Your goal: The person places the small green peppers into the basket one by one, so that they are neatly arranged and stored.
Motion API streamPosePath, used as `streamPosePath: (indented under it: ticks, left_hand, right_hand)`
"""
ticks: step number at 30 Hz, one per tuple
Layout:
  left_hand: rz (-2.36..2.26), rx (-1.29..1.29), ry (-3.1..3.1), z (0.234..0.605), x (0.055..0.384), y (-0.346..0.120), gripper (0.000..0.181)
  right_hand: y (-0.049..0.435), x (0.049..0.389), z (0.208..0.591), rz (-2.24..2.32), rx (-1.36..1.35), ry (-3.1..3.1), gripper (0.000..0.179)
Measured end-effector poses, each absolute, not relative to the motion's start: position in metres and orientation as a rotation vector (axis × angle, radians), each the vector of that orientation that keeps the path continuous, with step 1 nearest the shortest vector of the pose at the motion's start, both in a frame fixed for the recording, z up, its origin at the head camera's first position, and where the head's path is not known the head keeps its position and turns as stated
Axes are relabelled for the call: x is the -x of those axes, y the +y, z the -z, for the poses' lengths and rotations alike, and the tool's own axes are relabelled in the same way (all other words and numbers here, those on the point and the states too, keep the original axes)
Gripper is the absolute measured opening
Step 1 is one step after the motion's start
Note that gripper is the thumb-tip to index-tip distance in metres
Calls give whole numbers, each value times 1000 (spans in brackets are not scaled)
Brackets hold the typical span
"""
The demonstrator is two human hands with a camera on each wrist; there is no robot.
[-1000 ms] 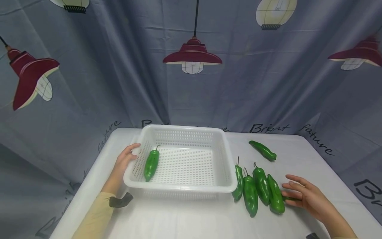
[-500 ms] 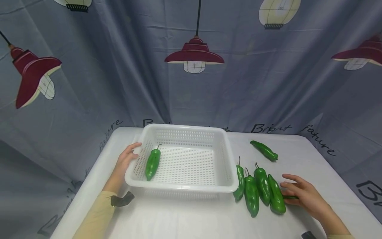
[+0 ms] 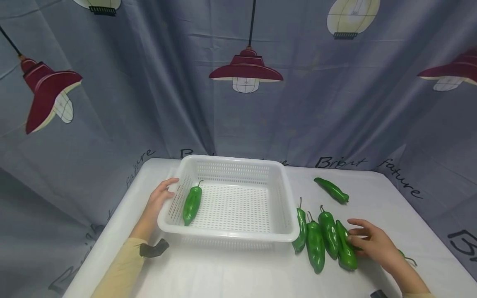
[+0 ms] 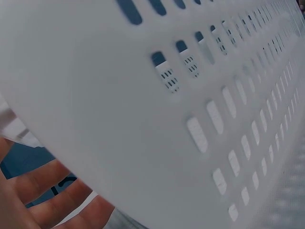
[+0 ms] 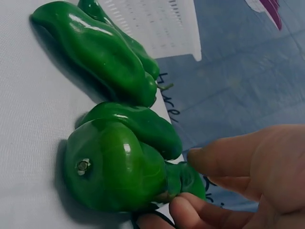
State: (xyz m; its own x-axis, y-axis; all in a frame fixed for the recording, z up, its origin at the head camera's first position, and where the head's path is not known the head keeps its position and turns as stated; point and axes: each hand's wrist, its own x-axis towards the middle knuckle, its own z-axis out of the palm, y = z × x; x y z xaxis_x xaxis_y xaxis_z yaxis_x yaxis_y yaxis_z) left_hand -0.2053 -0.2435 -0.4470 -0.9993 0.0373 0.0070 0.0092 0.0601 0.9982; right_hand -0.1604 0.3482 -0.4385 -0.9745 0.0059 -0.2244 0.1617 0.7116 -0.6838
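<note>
My left hand (image 3: 158, 203) rests against the left side of a white perforated plastic basket (image 3: 227, 236), its fingertips at the rim. In the left wrist view its fingers (image 4: 76, 200) lie extended behind the basket wall. Inside the basket lies one green chili pepper (image 3: 192, 205). My right hand (image 3: 376, 244) reaches over the rightmost of a row of green chili peppers, its fingers loosely bent and apart. In the right wrist view, fingertips lie on either side of this chili pepper's (image 5: 109, 167) narrow end; firm contact cannot be judged. Another chili pepper (image 3: 410, 260) is mostly hidden beneath the hand.
Several more chili peppers (image 3: 316, 246) lie side by side against the basket's right side. One chili pepper (image 3: 331, 190) sits apart toward the back. The white table (image 3: 253, 273) meets a grey-blue curtain (image 3: 238, 124) printed with lamps behind it.
My right hand has moved left over the rightmost pepper of the row, and a pepper stem now shows behind its wrist. The left hand and basket stay together; the whole view has shifted slightly.
</note>
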Motion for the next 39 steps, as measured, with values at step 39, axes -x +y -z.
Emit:
streamPosePath:
  ticks: [39]
  left_hand:
    - [-2162, -82, 2257, 451, 208, -244, 57]
  right_hand:
    - [335, 178, 447, 968, -15, 2693, 65]
